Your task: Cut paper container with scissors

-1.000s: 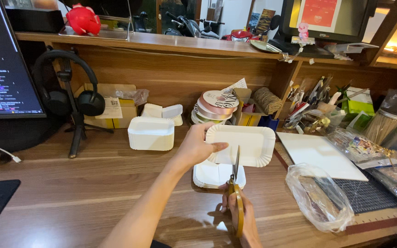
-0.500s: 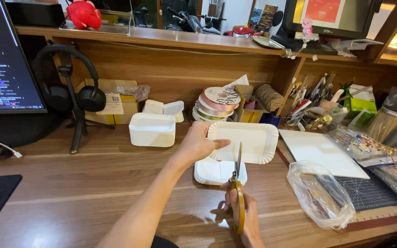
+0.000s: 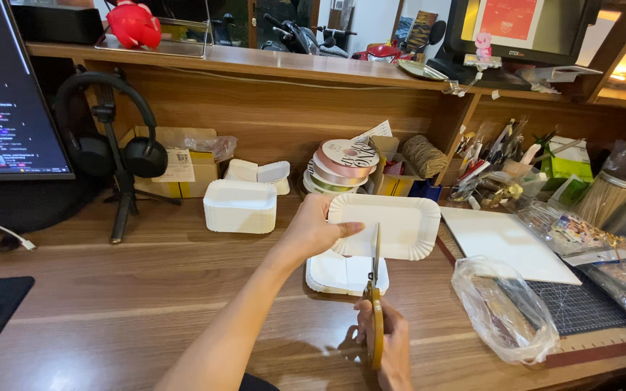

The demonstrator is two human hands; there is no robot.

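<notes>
Scissors [image 3: 375,304] with yellow handles sit in the right hand [image 3: 385,347], fingers clamped through the loops, blades pointing up into the near edge of a white paper tray [image 3: 393,221]. Left hand [image 3: 313,230] grips that tray by its left rim, thumb on top, holding it just above the wooden surface [image 3: 146,289]. Another white tray [image 3: 335,274] lies flat underneath. Stack of trays [image 3: 240,206] stands to the left, plastic bag [image 3: 508,308] to the right.
</notes>
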